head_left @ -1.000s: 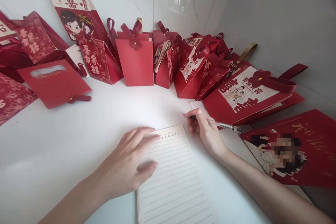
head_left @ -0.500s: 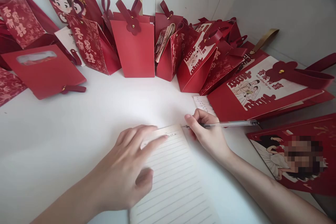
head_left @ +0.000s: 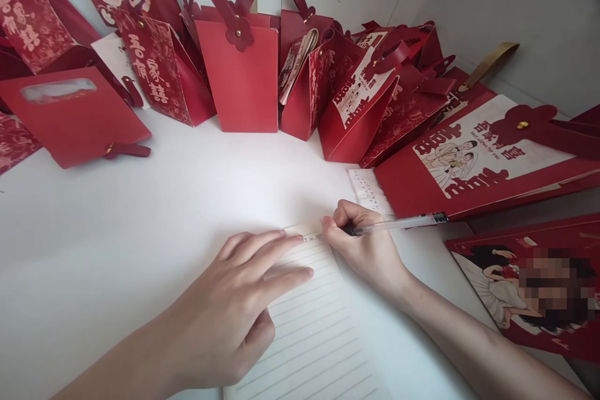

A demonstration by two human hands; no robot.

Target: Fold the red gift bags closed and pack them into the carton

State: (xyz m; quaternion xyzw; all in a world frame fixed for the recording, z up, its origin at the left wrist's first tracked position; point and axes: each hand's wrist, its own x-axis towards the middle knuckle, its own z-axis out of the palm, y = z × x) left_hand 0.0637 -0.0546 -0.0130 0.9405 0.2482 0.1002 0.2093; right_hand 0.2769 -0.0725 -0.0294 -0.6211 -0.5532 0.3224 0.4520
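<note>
A lined notebook page [head_left: 314, 337] lies on the white table, with a short line of handwriting near its top edge. My left hand [head_left: 248, 306] rests on the page's upper left part, fingers stretched out and slightly apart, covering part of the writing. At the page's top right, my right hand [head_left: 365, 244] is closed round a clear pen [head_left: 407, 222] with a black grip. The pen's tip points left at the end of the written line; whether it touches the paper I cannot tell.
Red gift bags [head_left: 239, 81] stand in an arc along the back. A flat red bag [head_left: 79, 115] lies at left. A small printed paper [head_left: 368, 190] sits beyond my right hand, beside a large red bag [head_left: 469, 156]. A red picture card [head_left: 539, 281] lies at right.
My right hand has brought the pen from the page's edge leftward onto the top line. My left hand has slid slightly right and its fingers have spread. The view has shifted a little.
</note>
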